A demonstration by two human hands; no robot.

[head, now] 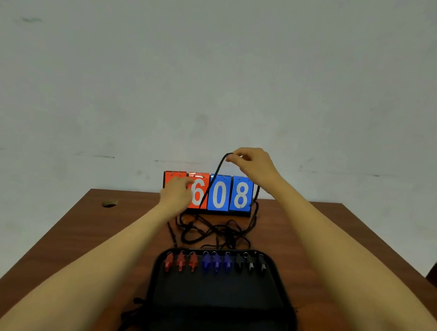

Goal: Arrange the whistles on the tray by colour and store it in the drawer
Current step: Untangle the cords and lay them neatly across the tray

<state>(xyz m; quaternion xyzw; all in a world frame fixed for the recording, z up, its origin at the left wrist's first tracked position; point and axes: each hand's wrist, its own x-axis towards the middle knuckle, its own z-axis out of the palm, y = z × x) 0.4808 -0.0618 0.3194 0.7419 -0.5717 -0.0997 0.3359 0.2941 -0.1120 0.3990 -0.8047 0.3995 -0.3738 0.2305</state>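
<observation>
Whistles lie in a row along the far edge of the black tray (215, 310) on the table (74, 232): three red (180, 262), three blue (216, 263), three black (250, 264). Their black cords (206, 230) tangle behind. Right hand (252, 163) pinches one cord up; left hand (176, 192), grip unclear, covers a scoreboard (218, 194) reading 6, 0, 8.

1. A pale grey-white wall (221, 60), scuffed and marked with a faint horizontal line, fills the upper frame.
2. A reddish-brown wooden table (80, 222) stands against it, evenly lit.
</observation>
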